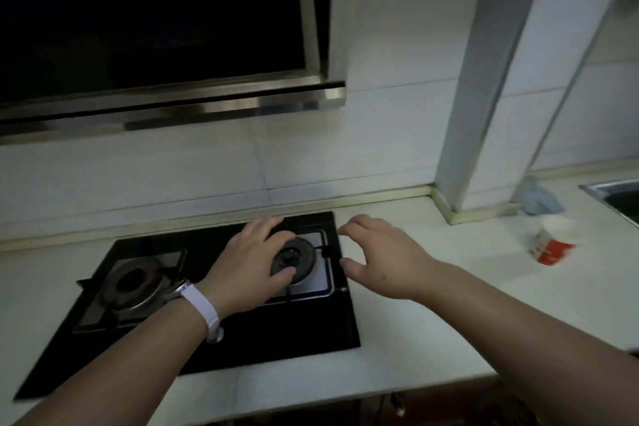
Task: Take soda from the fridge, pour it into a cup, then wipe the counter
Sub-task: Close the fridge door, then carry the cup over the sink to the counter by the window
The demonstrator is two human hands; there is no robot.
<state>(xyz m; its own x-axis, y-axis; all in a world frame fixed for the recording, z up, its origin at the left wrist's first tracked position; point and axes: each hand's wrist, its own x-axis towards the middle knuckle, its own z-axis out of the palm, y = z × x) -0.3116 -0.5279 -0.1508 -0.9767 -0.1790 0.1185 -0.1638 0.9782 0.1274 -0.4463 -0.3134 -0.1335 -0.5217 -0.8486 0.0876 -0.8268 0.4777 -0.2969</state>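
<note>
Pale surface (pixel 397 332) carries a hob (pixel 214 339); the cup (pixel 553 240) stands far right, near a blue cloth (pixel 537 199). Left hand (pixel 249 270) and right hand (pixel 383 258) hover relaxed, grasping nothing. No soda shows, so fetching it from the fridge probably comes next.

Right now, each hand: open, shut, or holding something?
Left hand: open, holding nothing, over the stove.
Right hand: open, fingers loosely curled, holding nothing.
</note>
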